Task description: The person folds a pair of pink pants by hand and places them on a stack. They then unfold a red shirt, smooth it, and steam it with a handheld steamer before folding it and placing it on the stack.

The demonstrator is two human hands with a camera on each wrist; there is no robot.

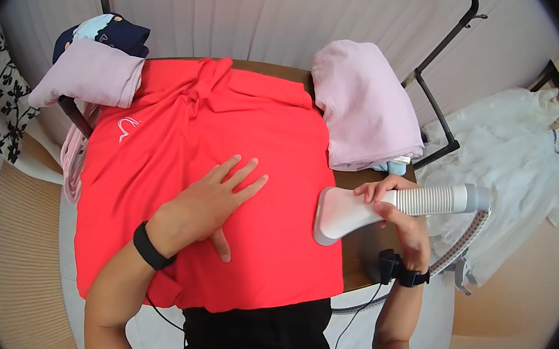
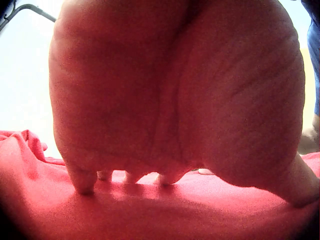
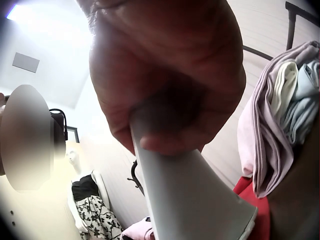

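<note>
l hand [image 1: 205, 201] lies palm down over the red cloth [image 1: 283, 141], fingers straight & spread, thumb out to the side, tips touching the fabric & palm lifted off it; it has hold of nothing. r hand [image 1: 413, 235] is closed, fingers & thumb wrapped round the neck of the white tool [image 1: 345, 212], prob. a steamer head, w/ the ribbed grip [image 1: 426, 200] running out behind. the red cloth is spread over the dark table [image 1: 368, 255], fairly flat in the mid & near parts, bunched into a knot of folds [image 1: 201, 91] at the far side; the tool's wide end is at its r edge, though can't tell if it's pressing or just above. to do this well, imo: l hand should hold the fabric lightly taut, fingers spread, & stay well out of the tool's path, esp. if it's hot. r hand: firm but not tight, wide face flat to the cloth, slow even strokes, lifting at the end vs. dragging creases in. open the far folds before going near them, else they could get set. also mind the braided hose [image 1: 471, 234] & the folded pink cloth [image 1: 368, 109] just beside the r edge; a snag on either could pull things askew.
</note>
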